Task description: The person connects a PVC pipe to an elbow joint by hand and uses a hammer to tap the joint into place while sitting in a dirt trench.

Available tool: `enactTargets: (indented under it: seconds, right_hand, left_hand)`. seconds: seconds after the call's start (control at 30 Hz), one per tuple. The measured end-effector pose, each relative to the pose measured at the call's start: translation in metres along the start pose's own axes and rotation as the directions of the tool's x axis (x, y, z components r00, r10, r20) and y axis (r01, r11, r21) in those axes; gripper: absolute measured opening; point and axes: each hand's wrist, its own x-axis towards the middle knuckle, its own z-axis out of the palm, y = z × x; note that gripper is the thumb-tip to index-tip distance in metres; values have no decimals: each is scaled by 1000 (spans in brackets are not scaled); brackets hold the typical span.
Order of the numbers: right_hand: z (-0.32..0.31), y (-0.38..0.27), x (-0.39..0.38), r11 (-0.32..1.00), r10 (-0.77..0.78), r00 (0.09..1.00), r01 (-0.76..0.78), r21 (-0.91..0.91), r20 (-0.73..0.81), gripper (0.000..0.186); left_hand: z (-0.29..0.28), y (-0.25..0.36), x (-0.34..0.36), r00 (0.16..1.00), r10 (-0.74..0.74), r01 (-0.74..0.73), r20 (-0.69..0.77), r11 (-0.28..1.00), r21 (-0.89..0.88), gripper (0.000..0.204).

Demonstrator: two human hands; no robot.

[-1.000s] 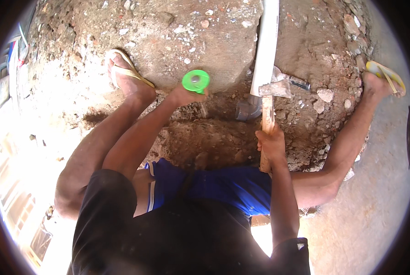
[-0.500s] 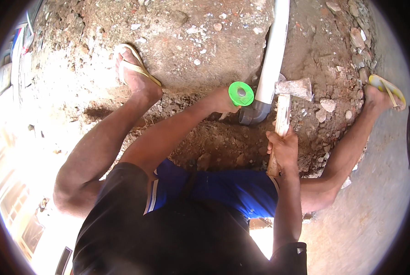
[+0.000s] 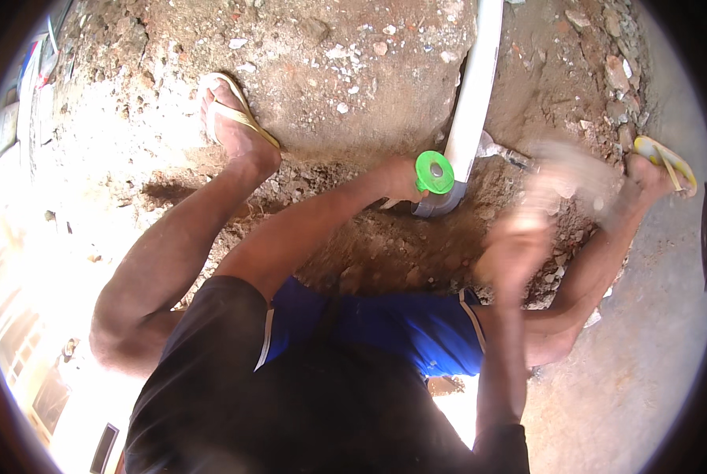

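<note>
My left hand point(image 3: 401, 178) is closed round a chisel whose round green hand guard point(image 3: 435, 172) faces up; the shaft under it is mostly hidden. It sits just left of the grey elbow fitting point(image 3: 442, 201) at the lower end of a white pipe point(image 3: 480, 71). Out to the right, my right hand point(image 3: 519, 241) grips a wooden-handled hatchet point(image 3: 581, 175). Both the hand and the hatchet are smeared by motion, the head tilted toward my right foot.
A trench of loose soil point(image 3: 385, 253) runs across in front of my shorts. My sandalled feet stand wide apart on either side. Stones lie scattered over the dirt, a pale tool-like object point(image 3: 502, 150) rests right of the pipe, and smooth concrete point(image 3: 646, 292) borders the right.
The hatchet has swung away from the pipe to the right, with my right hand turning along. My left hand and the chisel have shifted slightly right and down, nearer the pipe.
</note>
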Motion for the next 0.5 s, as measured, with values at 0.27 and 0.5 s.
enactTargets:
  seconds: [0.27, 0.5]
  right_hand:
    - [-2, -49, -4, 949, -74, 996, 83, -305, 42, 32]
    - [4, 59, -18, 814, 99, 973, 42, -579, 211, 26]
  left_hand:
    - [42, -21, 0, 995, -82, 75, -48, 988, -134, 45]
    - [38, -17, 14, 999, -32, 28, -38, 994, -107, 37]
